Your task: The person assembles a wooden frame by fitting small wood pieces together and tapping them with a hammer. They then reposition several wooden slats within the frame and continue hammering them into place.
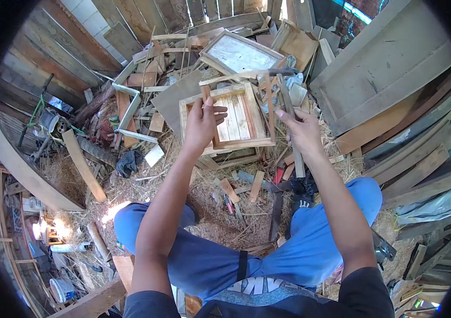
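My left hand is closed around a narrow brown wooden strip, whose top end rises above the fingers. To the right, my right hand pinches a long greyish wooden strip that slants down toward my knee. Between and beyond the hands lies a shallow wooden frame with a slatted panel. A thin brown upright stands at that frame's right side, close to my right thumb. Part of each strip is hidden behind my fingers.
Behind lies a framed whitish panel among scrap wood. A large grey door panel leans at right. A curved board stands at left. Offcuts, a red-and-black tool and shavings lie between my knees.
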Motion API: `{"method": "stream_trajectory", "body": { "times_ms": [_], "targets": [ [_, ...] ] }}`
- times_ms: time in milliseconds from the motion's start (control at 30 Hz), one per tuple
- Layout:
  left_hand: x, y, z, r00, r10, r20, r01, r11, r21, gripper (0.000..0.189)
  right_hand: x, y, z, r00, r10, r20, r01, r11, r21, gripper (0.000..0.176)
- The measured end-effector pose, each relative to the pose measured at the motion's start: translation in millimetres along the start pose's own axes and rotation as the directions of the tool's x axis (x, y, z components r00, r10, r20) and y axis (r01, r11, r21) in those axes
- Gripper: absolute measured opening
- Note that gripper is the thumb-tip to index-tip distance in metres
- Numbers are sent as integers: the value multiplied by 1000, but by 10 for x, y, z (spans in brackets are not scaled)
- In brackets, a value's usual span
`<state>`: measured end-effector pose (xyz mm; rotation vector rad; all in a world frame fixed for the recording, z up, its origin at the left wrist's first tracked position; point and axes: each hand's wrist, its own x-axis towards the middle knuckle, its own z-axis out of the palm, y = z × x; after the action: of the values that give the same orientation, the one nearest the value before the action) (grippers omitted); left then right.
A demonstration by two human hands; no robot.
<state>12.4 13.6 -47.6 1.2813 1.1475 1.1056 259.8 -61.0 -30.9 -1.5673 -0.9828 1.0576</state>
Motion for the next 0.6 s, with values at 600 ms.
{"method": "stream_trajectory", "body": {
  "times_ms": [600],
  "targets": [
    [-95, 161, -17, 993, -111, 30, 114, 987, -111, 42, -98, -175, -6, 986, -14, 166, 15, 1000, -8, 31]
  ]
}}
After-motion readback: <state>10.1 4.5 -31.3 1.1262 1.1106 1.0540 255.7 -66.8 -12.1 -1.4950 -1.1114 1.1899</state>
